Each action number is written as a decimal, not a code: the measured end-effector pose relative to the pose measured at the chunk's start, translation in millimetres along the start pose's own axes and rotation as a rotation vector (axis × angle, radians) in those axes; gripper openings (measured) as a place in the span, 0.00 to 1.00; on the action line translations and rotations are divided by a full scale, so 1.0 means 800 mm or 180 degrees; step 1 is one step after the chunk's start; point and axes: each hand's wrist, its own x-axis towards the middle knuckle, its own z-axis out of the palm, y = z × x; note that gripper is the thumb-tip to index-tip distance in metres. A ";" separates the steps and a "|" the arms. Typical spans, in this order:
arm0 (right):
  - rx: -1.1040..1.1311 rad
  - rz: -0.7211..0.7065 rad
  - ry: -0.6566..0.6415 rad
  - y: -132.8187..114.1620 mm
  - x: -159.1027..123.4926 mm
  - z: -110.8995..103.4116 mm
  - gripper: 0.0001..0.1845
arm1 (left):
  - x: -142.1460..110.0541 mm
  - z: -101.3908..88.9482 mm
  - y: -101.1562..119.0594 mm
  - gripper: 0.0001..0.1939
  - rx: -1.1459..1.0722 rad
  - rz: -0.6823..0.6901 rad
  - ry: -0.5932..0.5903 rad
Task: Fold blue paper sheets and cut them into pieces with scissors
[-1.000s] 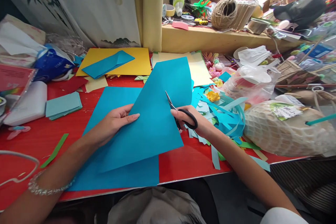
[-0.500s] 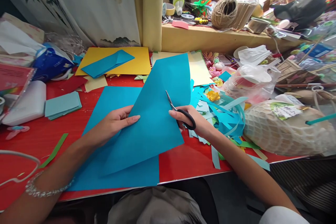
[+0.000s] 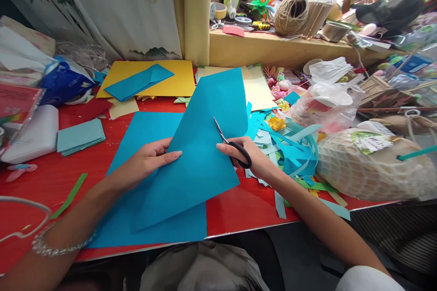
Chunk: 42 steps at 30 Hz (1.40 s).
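Observation:
My left hand (image 3: 157, 157) pinches the left edge of a blue sheet of paper (image 3: 201, 159), thumb on top and fingers underneath. The sheet is held tilted above the table, its upper part bent. In my right hand (image 3: 244, 154) is a pair of scissors (image 3: 221, 132) with black handles. The blades look nearly closed and lie across the right part of the sheet, pointing up and left. Part of the handles is hidden by the fingers. Below the held sheet, another blue sheet (image 3: 177, 229) lies flat on the red table (image 3: 235, 213).
Blue and green paper scraps (image 3: 290, 154) pile up at the right, beside a netted, wrapped bundle (image 3: 368, 163). Yellow card (image 3: 119, 70) with a folded blue paper (image 3: 139, 82) lies behind. Light-blue cards (image 3: 81, 136) are stacked at left. A cluttered ledge (image 3: 259, 47) runs behind.
The scissors and my right hand have shifted very slightly left relative to the sheet. My left hand keeps its grip on the blue paper; little else differs.

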 end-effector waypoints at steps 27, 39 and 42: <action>0.0292 -0.0002 0.0032 0.008 0.003 0.008 0.27 | 0.000 0.004 0.005 0.22 0.0222 -0.0212 0.0148; 0.0343 0.0086 0.0041 0.010 0.003 0.010 0.26 | 0.003 0.001 0.003 0.23 0.0258 -0.0245 0.0164; 0.0416 0.0095 0.0068 0.008 0.003 0.011 0.26 | 0.003 0.000 0.004 0.21 0.0273 -0.0333 0.0047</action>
